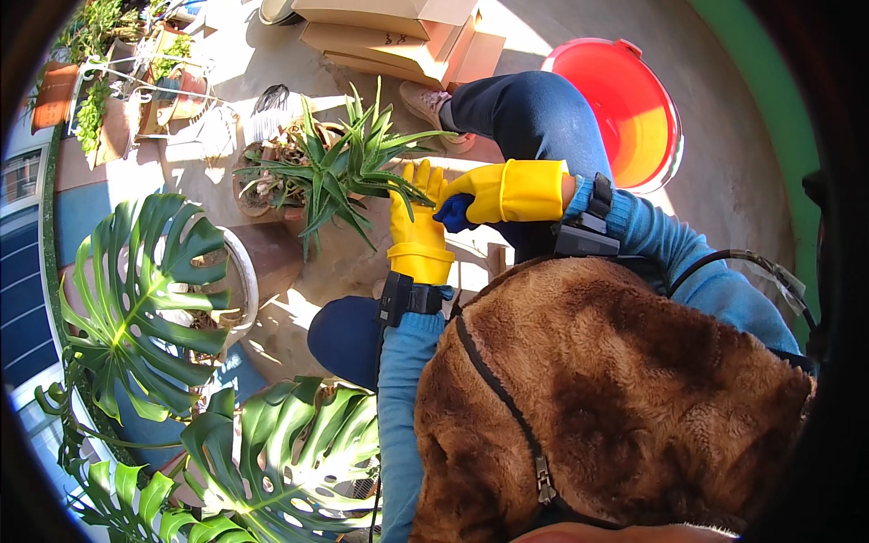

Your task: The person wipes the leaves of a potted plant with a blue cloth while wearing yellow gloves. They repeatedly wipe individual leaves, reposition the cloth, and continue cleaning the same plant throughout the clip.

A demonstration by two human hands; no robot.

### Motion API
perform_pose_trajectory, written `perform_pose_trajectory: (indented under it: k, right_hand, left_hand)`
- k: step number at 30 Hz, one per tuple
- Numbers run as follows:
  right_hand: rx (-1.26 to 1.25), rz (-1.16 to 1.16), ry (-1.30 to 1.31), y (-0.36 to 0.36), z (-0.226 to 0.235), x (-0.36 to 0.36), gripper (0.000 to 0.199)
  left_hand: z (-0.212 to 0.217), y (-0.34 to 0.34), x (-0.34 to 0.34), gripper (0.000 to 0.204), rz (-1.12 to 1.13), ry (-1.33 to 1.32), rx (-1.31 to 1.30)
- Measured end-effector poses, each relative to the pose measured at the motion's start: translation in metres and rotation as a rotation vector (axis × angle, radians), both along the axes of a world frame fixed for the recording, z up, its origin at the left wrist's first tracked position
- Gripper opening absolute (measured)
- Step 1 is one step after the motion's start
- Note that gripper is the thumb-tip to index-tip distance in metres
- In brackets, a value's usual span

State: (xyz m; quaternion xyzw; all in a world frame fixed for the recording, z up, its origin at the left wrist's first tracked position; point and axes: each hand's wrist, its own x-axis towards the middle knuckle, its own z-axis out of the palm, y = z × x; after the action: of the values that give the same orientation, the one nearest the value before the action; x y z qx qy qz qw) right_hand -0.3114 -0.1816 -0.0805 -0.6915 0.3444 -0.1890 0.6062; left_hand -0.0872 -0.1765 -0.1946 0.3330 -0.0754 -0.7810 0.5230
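Observation:
My left hand [416, 213], in a yellow rubber glove, reaches up with its fingers stretched out and palm showing. A pointed leaf of the potted aloe [348, 163] lies across those fingers. From the right comes my right hand [511, 192], gloved in yellow too, its fingers closed round a bunched dark blue cloth [454, 213]. The cloth is beside the left palm, close to the leaf's tip; whether it touches the leaf I cannot tell. The aloe's leaves spread from a pot on the ground, and its middle is partly covered by them.
Large monstera leaves [145, 299] fill the left, by a white round pot [243, 281]. A red bucket [625, 100] stands at the upper right. Cardboard boxes [389, 41] sit at the top, and several small potted plants [118, 118] at the upper left. My bent knee [534, 113] is beyond my right hand.

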Motion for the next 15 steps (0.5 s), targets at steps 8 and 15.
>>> perform_pose_trajectory:
  k: [8,15]
  right_hand:
    - [0.383,-0.014,-0.103,0.003,-0.025,0.017,0.057]
    - [0.356,-0.008,0.0,0.008,-0.041,0.049,0.051]
  left_hand:
    - [0.003,0.0,0.009,0.044,0.091,-0.153,0.008]
    - [-0.004,0.005,0.021,0.039,0.088,-0.076,-0.061]
